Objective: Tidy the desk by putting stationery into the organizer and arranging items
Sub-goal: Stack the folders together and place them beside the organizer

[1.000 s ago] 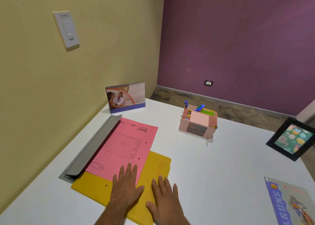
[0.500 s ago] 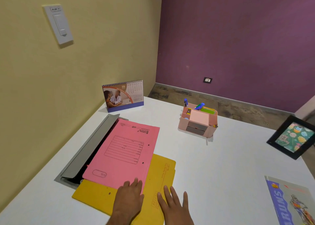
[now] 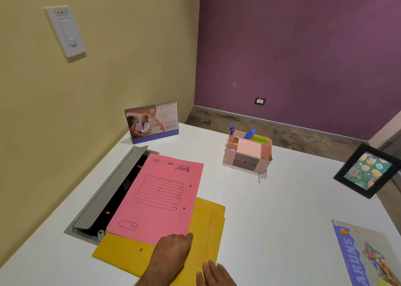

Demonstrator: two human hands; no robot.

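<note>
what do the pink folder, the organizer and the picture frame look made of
Pink folder: thin matte card, judging by its flat printed sheet and punched holes. Organizer: likely moulded plastic, smooth pink walls. Picture frame: black, plastic or painted wood; unclear which.

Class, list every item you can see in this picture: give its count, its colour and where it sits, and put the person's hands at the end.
pink folder: 1, pink, left of centre, on the yellow folder and overlapping the cable hatch
yellow folder: 1, yellow, near edge, under the pink folder
cable hatch: 1, grey, lid raised, set into the desk's left side
desk calendar: 1, blue base, upright at far left
organizer: 1, pink, far centre, holding pens and notes
picture frame: 1, black, right edge
magazine: 1, blue and grey, near right corner
desk: 1, white
wall switch: 1, white, yellow wall
socket: 1, dark, purple wall
left hand: resting on both folders
right hand: flat on the yellow folder
</note>
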